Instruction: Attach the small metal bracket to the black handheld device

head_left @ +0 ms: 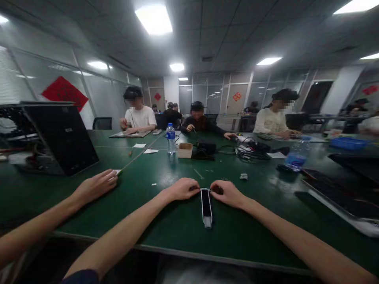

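A slim, long device (206, 207) with a white frame and a dark inner face lies lengthwise on the green table in front of me. My left hand (186, 188) is closed, its fingertips pinched at the far left corner of the device. From the other side, my right hand (227, 193) pinches the far right corner with thumb and fingers. Both forearms come in low over the table's near edge. Exactly what the fingertips grip at that end is too small to make out.
On my left a neighbour's hand (99, 184) rests by a small white item. Beyond stand an open computer case (59, 138), a water bottle (171, 140), a cardboard box (185, 150) and tangled cables (251, 152). To the right are another bottle (297, 154) and a blue basket (348, 143). Several people sit opposite.
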Tool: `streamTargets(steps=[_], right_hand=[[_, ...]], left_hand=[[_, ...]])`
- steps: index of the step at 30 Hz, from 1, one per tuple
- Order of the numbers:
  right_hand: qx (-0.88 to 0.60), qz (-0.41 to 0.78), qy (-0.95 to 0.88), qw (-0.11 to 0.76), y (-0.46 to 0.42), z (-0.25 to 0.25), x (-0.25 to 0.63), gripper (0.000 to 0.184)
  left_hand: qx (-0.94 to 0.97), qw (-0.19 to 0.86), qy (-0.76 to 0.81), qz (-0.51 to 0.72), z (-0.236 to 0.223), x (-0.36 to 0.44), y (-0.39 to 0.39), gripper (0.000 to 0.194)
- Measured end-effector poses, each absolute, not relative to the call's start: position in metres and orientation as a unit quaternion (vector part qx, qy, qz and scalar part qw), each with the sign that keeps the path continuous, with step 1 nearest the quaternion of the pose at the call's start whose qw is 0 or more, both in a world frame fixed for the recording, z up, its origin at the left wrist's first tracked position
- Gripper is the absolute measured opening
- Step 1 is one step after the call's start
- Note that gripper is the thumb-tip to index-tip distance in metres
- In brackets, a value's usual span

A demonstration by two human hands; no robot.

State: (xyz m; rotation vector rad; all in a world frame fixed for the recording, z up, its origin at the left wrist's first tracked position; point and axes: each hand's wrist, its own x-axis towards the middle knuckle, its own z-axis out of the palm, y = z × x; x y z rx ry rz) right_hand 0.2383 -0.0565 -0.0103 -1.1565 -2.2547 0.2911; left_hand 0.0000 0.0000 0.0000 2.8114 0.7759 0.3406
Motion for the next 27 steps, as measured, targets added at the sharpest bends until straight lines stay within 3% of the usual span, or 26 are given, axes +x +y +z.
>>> streamTargets(steps=[27], right_hand=[[-0.449, 0.112, -0.841, 0.279, -0.056, -0.009, 0.235, 0.014]], left_hand=[[0.961, 0.074, 0.237, 0.118, 0.017, 0.005, -0.008, 0.018]])
